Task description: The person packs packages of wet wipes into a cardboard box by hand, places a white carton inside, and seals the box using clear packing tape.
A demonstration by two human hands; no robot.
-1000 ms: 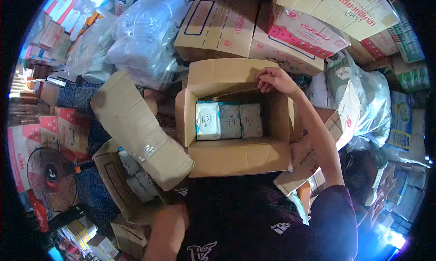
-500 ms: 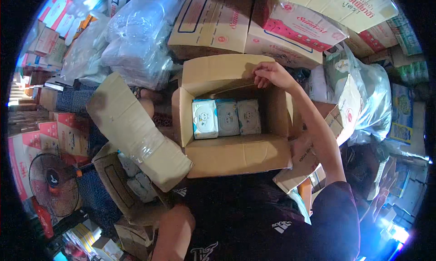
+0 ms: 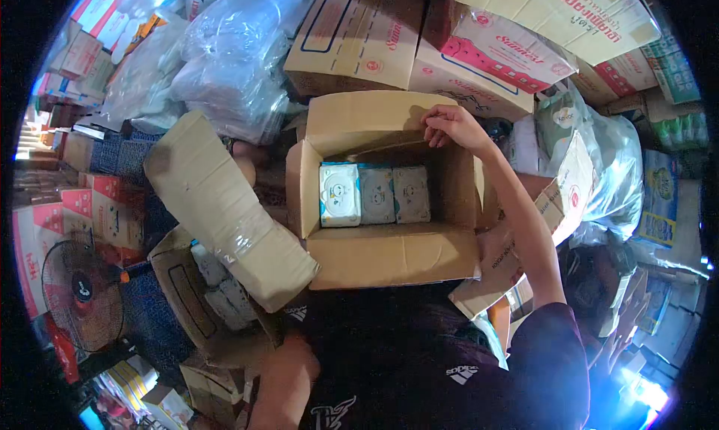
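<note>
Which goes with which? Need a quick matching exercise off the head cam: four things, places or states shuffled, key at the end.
Things
1. Right hand
2. Row of three packs
3. Fan
4. Shirt

Places or states
A. Low at the picture's left side
B. Dark, with white logos
C. At the open carton's far right corner, fingers curled
D. Inside the open carton, toward its left side

Pairs: 1-C, 2-D, 3-A, 4-B

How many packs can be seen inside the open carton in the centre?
3 in the carton: left pack, middle pack and right pack, side by side in one row. Others may be hidden underneath.
</note>
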